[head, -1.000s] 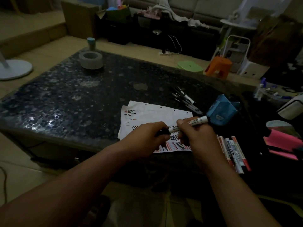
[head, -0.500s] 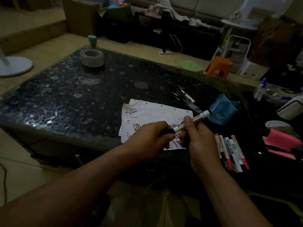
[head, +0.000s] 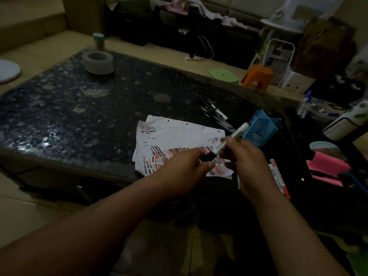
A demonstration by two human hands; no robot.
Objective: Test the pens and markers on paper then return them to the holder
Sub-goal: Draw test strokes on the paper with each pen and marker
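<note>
The marker (head: pixel 236 135) has a white barrel and a dark end. You hold it up off the table (head: pixel 79 120) between both hands, over the lower right part of the paper (head: pixel 179 134). It slants from lower left to upper right, and its upper tip points at the holder (head: pixel 264 128).

The dark, speckled table fills the middle of the frame. Your left hand (head: pixel 183 170) comes in from the lower left with its grip closed round the marker's dark end, fingers curled. Your right hand (head: pixel 245 162) comes in from the lower right with a narrow grip, thumb and fingertips pinching the white barrel. The join is blurred, so you cannot tell whether the cap is seated or pulled free.

The paper lies flat at the table's near edge in the centre of the frame, marked with short black and red strokes that are densest along its lower edge. A grey tape roll (head: pixel 98 61) lies flat in the upper left. The blue holder sits just right of the paper's upper right corner. Pink sticky notes (head: pixel 328 166) lie at the right edge of the frame. Red-and-white markers (head: pixel 277 176) lie side by side just right of your right hand — partly hidden behind it. A bundle of black pens (head: pixel 217 114) lies above the paper's upper right corner, near the holder.
</note>
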